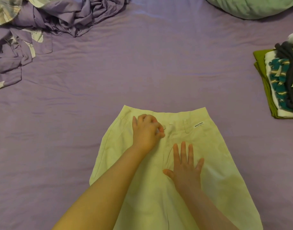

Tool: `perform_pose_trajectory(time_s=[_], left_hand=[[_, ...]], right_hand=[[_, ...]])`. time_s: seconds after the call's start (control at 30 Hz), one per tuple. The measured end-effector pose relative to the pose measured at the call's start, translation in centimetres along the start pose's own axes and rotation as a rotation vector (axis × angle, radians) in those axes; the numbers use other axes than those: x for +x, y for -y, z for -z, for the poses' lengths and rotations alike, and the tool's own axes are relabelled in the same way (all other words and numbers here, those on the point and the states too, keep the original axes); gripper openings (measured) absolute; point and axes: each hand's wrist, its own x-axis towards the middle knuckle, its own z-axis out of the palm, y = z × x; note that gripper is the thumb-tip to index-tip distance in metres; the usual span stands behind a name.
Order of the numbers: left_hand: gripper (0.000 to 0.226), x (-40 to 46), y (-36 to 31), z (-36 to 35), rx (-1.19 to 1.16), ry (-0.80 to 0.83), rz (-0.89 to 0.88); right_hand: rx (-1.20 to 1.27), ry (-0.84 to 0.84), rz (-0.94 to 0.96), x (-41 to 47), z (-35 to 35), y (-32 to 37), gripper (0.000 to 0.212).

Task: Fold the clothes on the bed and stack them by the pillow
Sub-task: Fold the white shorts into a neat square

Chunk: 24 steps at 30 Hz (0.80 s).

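Note:
Pale yellow-green trousers (214, 163) lie spread flat on the purple bed sheet (125, 72), waistband away from me, a small white label near its right side. My left hand (146, 131) rests at the waistband's middle with fingers curled, pinching the fabric near the button. My right hand (186, 170) presses flat on the trousers just below, fingers straight and spread. A stack of folded clothes (280, 83) sits at the right edge, below a light green pillow (252, 5) at the top right.
A crumpled purple blanket with pale patches (47, 22) is heaped at the top left of the bed. The purple sheet between the trousers and the pillow is bare and lightly wrinkled.

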Motion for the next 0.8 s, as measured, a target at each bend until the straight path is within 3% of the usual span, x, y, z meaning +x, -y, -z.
perform_pose_trajectory(time_s=[0.23,0.37,0.5,0.6,0.8], left_hand=[[0.012,2.3,0.9,-0.2,0.084,0.101,-0.025],[0.047,3.2,1.5,-0.2,0.201,0.123,-0.029],[0.05,4.0,1.9,0.0,0.28,0.174,-0.013],[0.043,4.4,2.0,-0.1,0.264,0.209,0.018],[0.03,4.5,1.8,0.2,0.135,0.213,0.038]], right_hand=[[-0.02,-0.011,0.014,0.4,0.6,0.1,0.094],[-0.116,-0.106,0.194,2.0,2.3,-0.6,0.116],[-0.176,-0.084,0.35,3.8,3.3,-1.3,0.121],[-0.119,-0.05,0.39,4.7,3.7,-1.9,0.107],[0.086,-0.184,0.354,5.9,7.2,-2.2,0.049]])
